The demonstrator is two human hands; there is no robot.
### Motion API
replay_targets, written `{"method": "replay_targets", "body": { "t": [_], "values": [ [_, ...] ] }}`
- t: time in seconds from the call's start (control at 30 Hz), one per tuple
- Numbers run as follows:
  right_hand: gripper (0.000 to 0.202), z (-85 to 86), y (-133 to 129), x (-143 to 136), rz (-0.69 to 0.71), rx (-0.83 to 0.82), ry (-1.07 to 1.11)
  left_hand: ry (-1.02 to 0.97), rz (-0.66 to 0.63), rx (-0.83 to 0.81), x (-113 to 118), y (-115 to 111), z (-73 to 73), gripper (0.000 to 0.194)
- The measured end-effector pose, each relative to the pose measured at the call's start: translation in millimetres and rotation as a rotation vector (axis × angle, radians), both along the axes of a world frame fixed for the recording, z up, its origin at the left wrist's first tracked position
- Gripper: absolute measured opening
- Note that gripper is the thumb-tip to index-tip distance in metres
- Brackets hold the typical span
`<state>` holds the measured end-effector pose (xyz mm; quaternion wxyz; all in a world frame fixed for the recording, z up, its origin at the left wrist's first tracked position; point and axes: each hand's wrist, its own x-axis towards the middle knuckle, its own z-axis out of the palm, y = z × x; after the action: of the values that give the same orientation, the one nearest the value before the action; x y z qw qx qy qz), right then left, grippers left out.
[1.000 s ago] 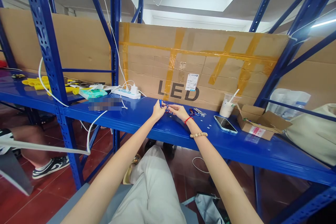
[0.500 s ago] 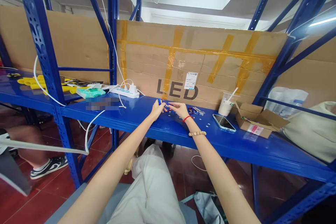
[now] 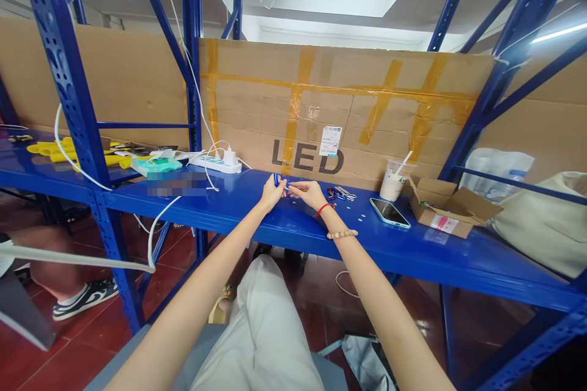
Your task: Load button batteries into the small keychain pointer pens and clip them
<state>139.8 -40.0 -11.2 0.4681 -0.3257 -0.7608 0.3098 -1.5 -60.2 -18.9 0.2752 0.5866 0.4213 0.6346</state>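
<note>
My left hand (image 3: 271, 195) is closed around a small blue object (image 3: 276, 179), whose top end sticks up above the fingers; its kind is too small to tell. Facing it, my right hand (image 3: 310, 193) has thumb and fingers pinched together at the left fingertips. A thin, light-coloured piece seems to show between the two hands, but I cannot make out what it is. Just right of my right hand lies a small pile of blue, red and silvery metal pieces (image 3: 342, 193). Several small pale bits (image 3: 360, 218) are scattered on the blue shelf top (image 3: 238, 211).
A phone (image 3: 389, 213), a cup with a straw (image 3: 393, 182) and an open cardboard box (image 3: 447, 204) stand to the right. On the left are a power strip (image 3: 215, 163), a green packet (image 3: 157, 165) and yellow tubes (image 3: 52, 149). Blue uprights (image 3: 76, 85) frame the shelf.
The right hand has come slightly closer to the left hand, and its fingers are pinched nearer the left fingertips. The whole view has shifted a little.
</note>
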Motion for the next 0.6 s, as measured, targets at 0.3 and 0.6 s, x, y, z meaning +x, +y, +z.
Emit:
{"method": "replay_targets", "body": {
  "t": [0.3,0.6],
  "values": [
    [0.022,1.5,-6.2,0.1,-0.081,0.422,-0.456,0.168,0.082,0.047,-0.3,-3.2,1.1,0.017],
    [0.029,2.4,-7.3,-3.0,-0.105,0.454,-0.487,0.25,0.182,0.099,1.2,-10.7,6.2,0.021]
  ]
}}
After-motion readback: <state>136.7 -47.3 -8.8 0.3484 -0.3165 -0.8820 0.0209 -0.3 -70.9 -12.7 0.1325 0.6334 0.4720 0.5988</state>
